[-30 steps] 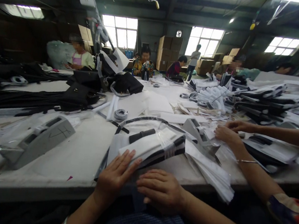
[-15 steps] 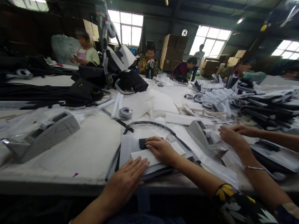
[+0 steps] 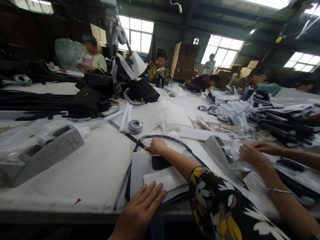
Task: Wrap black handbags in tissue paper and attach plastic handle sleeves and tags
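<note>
A flat bag (image 3: 161,163), dark with pale sheets over it, lies at the table's front edge. My left hand (image 3: 144,207) is open, its fingers stretched over the near edge of a folded white sheet (image 3: 167,178) on the bag. A grey-wrapped strap (image 3: 175,140) arches behind the bag. My right hand (image 3: 156,145) reaches across to the strap's left end, fingers curled and closed at a black part of the strap; its fingertips are partly hidden. A dark patch (image 3: 161,162) shows between the sheet and my right forearm.
Grey tape dispensers stand left (image 3: 43,153) and right (image 3: 225,158). A co-worker's hands (image 3: 254,154) work beside the right one. Black bags (image 3: 143,91), a coiled strap (image 3: 135,125) and white sheets (image 3: 178,114) lie behind. Stacked bags (image 3: 290,115) are at right.
My right hand has lifted off the white sheet and moved forward and left to the strap. My left hand stays flat on the sheet's near edge. The view has shifted slightly.
</note>
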Available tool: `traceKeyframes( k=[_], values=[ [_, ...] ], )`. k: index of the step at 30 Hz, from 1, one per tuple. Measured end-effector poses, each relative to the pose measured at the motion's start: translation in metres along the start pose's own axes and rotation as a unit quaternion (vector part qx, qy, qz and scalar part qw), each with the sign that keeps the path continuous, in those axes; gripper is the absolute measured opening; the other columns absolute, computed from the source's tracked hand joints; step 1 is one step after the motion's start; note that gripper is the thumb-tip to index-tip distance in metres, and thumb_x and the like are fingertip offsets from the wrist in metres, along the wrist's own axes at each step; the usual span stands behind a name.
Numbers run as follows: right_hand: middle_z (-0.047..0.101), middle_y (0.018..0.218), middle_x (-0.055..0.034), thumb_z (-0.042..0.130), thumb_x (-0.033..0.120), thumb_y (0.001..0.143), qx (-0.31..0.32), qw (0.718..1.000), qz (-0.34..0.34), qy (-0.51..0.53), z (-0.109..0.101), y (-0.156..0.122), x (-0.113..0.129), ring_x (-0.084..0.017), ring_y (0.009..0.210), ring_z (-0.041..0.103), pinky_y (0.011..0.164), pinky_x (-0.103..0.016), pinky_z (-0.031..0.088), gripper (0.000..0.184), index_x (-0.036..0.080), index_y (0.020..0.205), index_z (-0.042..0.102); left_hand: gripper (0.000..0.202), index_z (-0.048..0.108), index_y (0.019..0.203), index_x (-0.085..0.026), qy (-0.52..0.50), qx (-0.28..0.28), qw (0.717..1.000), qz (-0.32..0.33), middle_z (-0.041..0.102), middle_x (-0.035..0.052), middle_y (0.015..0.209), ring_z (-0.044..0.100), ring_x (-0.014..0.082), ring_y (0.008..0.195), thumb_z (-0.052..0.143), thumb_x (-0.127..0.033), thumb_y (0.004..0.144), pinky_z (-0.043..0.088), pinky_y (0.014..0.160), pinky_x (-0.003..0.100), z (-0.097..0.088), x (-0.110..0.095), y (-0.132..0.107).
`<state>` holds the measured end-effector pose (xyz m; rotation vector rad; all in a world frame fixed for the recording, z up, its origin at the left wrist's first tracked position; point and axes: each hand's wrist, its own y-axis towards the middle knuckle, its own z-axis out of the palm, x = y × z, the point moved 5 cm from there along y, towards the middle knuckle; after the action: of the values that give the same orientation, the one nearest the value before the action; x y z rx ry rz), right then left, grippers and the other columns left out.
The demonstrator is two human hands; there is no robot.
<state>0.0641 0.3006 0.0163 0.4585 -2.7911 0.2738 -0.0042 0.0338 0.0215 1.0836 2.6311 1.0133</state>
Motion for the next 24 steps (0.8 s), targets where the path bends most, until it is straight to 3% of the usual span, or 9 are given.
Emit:
traceKeyframes(
  k=[5, 11, 15, 19, 22, 24],
  values=[
    [0.071, 0.068, -0.0034, 0.079, 0.035, 0.079, 0.05, 0.982, 0.076, 0.164, 0.005, 0.002, -0.015, -0.015, 0.065, 0.068, 0.065, -0.025, 0.057, 0.024, 0.013, 0.077, 0.07, 0.048, 0.052, 0.14, -0.016, 0.003, -0.019, 1.0, 0.002, 0.053, 0.0041, 0.145, 0.054, 0.0218, 0.131, 0.032, -0.005, 0.098, 0.054, 0.102, 0.036, -0.004, -0.002, 0.001],
    [0.071, 0.07, -0.0022, 0.076, 0.025, 0.085, 0.051, 0.913, 0.062, 0.4, -0.013, -0.008, -0.012, -0.01, 0.058, 0.066, 0.057, -0.019, 0.057, 0.016, 0.014, 0.091, 0.065, 0.048, 0.052, 0.14, -0.016, 0.009, -0.013, 1.0, 0.005, 0.053, 0.0036, 0.145, 0.054, 0.0215, 0.131, 0.031, -0.005, 0.098, 0.053, 0.103, 0.035, -0.005, -0.003, 0.003],
    [0.075, 0.08, -0.0054, 0.074, 0.015, 0.085, 0.048, 0.858, 0.033, 0.511, -0.029, -0.017, 0.004, -0.012, 0.069, 0.072, 0.068, -0.022, 0.061, 0.034, 0.012, 0.117, 0.061, 0.051, 0.049, 0.142, -0.016, 0.002, 0.001, 1.0, 0.0, 0.05, 0.0032, 0.147, 0.051, 0.0213, 0.134, 0.032, -0.003, 0.096, 0.051, 0.105, 0.036, -0.002, -0.003, 0.0],
    [0.076, 0.087, -0.0056, 0.077, 0.014, 0.083, 0.029, 0.818, -0.014, 0.575, -0.047, -0.027, 0.02, -0.014, 0.078, 0.073, 0.077, -0.026, 0.061, 0.051, 0.012, 0.129, 0.056, 0.053, 0.047, 0.144, -0.015, -0.01, 0.014, 1.0, -0.003, 0.048, 0.0041, 0.149, 0.048, 0.0221, 0.136, 0.031, -0.003, 0.095, 0.051, 0.106, 0.037, -0.001, -0.002, -0.001],
    [0.075, 0.084, -0.0014, 0.081, 0.01, 0.075, 0.016, 0.803, -0.061, 0.593, -0.061, -0.038, 0.031, -0.014, 0.077, 0.073, 0.082, -0.029, 0.06, 0.07, 0.016, 0.137, 0.051, 0.051, 0.05, 0.142, -0.016, -0.017, 0.008, 1.0, -0.01, 0.05, 0.004, 0.147, 0.051, 0.0218, 0.134, 0.031, -0.003, 0.096, 0.051, 0.106, 0.037, -0.003, -0.001, 0.0],
    [0.075, 0.081, 0.001, 0.082, 0.008, 0.072, -0.005, 0.814, -0.11, 0.571, -0.07, -0.051, 0.037, -0.014, 0.078, 0.073, 0.085, -0.028, 0.058, 0.077, 0.017, 0.141, 0.049, 0.05, 0.052, 0.14, -0.017, -0.023, -0.001, 1.0, -0.017, 0.052, 0.0033, 0.146, 0.052, 0.0208, 0.132, 0.033, -0.004, 0.096, 0.05, 0.106, 0.036, -0.004, -0.001, 0.001]
  ],
)
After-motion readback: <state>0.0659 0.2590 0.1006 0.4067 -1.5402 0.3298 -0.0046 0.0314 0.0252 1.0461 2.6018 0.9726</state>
